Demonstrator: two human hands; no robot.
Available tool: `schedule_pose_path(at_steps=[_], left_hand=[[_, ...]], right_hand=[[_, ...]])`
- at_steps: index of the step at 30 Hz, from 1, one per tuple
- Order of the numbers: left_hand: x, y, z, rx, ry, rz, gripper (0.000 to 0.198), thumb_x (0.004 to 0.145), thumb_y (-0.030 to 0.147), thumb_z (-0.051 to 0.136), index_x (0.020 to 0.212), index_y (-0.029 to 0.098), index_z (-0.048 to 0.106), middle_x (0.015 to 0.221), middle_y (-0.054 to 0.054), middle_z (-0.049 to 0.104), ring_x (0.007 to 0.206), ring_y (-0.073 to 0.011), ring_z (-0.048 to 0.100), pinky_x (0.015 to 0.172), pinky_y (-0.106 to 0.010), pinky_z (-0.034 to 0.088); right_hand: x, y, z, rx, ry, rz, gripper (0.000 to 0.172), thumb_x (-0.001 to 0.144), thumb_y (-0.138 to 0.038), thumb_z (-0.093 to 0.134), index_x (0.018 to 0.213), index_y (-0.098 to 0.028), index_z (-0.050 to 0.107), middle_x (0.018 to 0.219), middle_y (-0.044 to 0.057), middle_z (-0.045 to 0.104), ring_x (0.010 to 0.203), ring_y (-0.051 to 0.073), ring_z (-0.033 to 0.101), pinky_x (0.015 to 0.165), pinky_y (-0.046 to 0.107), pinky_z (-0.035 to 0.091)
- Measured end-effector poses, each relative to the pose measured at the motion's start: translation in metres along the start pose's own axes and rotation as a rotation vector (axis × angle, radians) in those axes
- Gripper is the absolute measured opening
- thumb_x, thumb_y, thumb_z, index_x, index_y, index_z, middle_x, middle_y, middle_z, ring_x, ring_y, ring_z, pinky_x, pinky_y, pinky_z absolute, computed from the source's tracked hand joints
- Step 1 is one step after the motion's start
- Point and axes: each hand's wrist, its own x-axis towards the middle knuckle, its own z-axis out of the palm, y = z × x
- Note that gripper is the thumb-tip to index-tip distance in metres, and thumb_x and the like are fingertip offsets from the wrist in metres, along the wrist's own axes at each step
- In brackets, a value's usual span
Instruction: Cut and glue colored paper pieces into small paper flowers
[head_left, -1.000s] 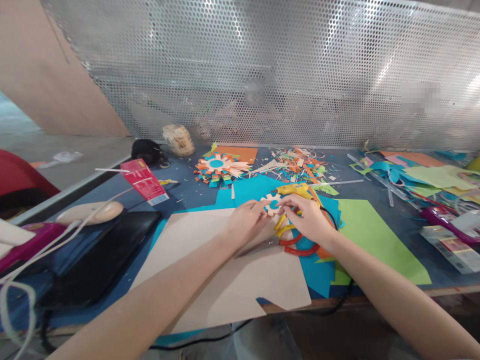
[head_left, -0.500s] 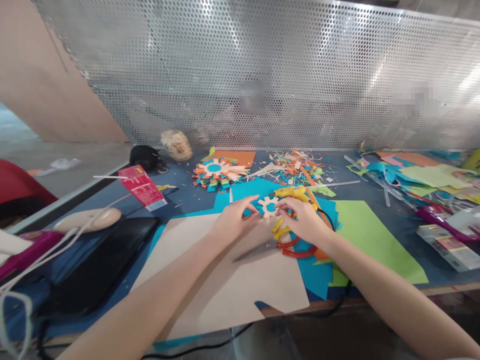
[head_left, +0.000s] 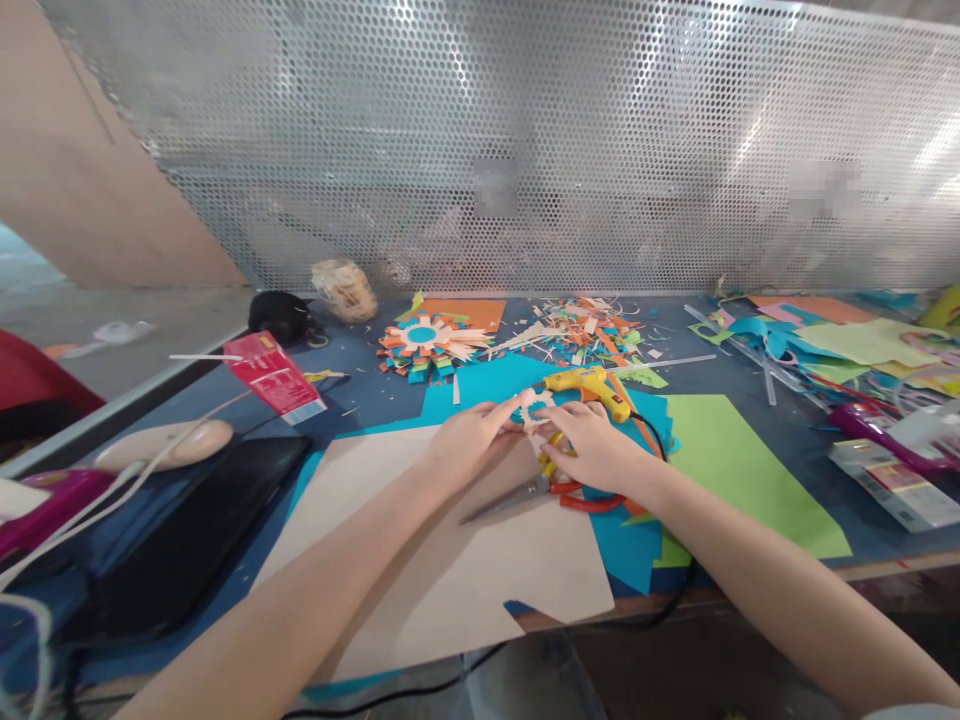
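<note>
Both of my hands meet over the middle of the table on a small cream paper cutout point(head_left: 534, 404) shaped like a toothed ring with a blue centre. My left hand point(head_left: 469, 437) pinches its left side with fingertips. My right hand point(head_left: 583, 443) grips its right side, fingers curled. Beneath them lies a large beige sheet point(head_left: 450, 545) on blue paper point(head_left: 491, 380). Scissors with orange and yellow handles point(head_left: 559, 487) rest under my right wrist. A yellow glue gun point(head_left: 589, 385) lies just behind the cutout.
A finished multicolour paper flower point(head_left: 424, 343) and a heap of paper scraps point(head_left: 592, 330) sit at the back. A green sheet point(head_left: 739, 470) lies right, a red carton point(head_left: 274, 375) and black tablet point(head_left: 180, 525) left. Perforated metal screen point(head_left: 525, 140) closes the rear.
Both hands stay on the small cutout. My left fingers, spread half a second ago, have closed back onto it, and the hands shifted slightly up and left in view.
</note>
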Motion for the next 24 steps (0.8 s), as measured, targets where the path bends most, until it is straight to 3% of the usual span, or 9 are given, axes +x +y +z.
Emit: schedule_pose_path(at_steps=[5, 12, 17, 20, 24], left_hand=[[0.004, 0.003, 0.001, -0.007, 0.022, -0.020, 0.054, 0.085, 0.022, 0.050, 0.136, 0.023, 0.033, 0.096, -0.003, 0.070, 0.102, -0.0200, 0.058, 0.082, -0.028, 0.047], [0.006, 0.008, 0.003, 0.025, 0.014, 0.010, 0.052, 0.083, 0.014, 0.048, 0.134, 0.013, 0.036, 0.097, -0.008, 0.069, 0.101, -0.0218, 0.056, 0.086, -0.032, 0.046], [0.000, 0.000, -0.009, -0.280, 0.234, -0.105, 0.054, 0.081, 0.027, 0.052, 0.132, 0.018, 0.036, 0.085, -0.002, 0.068, 0.075, -0.0159, 0.061, 0.075, -0.030, 0.049], [-0.003, -0.002, -0.021, -0.474, 0.374, -0.201, 0.055, 0.078, 0.035, 0.055, 0.129, 0.018, 0.041, 0.084, -0.003, 0.067, 0.071, -0.0152, 0.061, 0.069, -0.029, 0.049], [-0.004, -0.002, -0.025, -0.585, 0.384, -0.239, 0.060, 0.075, 0.038, 0.057, 0.128, 0.015, 0.041, 0.085, -0.005, 0.067, 0.068, -0.0159, 0.061, 0.065, -0.030, 0.050]], right_hand=[[0.000, 0.000, 0.000, 0.007, -0.023, -0.007, 0.032, 0.081, -0.017, 0.050, 0.113, -0.016, 0.053, 0.110, 0.012, 0.062, 0.107, 0.027, 0.051, 0.090, 0.043, 0.032], [-0.001, 0.000, -0.001, 0.014, -0.035, 0.003, 0.035, 0.079, -0.015, 0.051, 0.114, -0.013, 0.054, 0.106, 0.013, 0.063, 0.105, 0.028, 0.053, 0.088, 0.043, 0.035], [0.000, 0.003, 0.001, 0.020, -0.022, -0.006, 0.033, 0.081, -0.017, 0.052, 0.114, -0.014, 0.053, 0.109, 0.013, 0.063, 0.105, 0.027, 0.054, 0.089, 0.044, 0.035], [0.000, 0.004, 0.000, 0.036, -0.015, -0.014, 0.033, 0.081, -0.018, 0.052, 0.114, -0.013, 0.053, 0.107, 0.013, 0.064, 0.104, 0.027, 0.054, 0.088, 0.043, 0.037], [0.000, 0.001, -0.001, 0.055, -0.009, -0.051, 0.032, 0.082, -0.018, 0.051, 0.114, -0.015, 0.053, 0.110, 0.013, 0.062, 0.106, 0.025, 0.053, 0.089, 0.042, 0.038]])
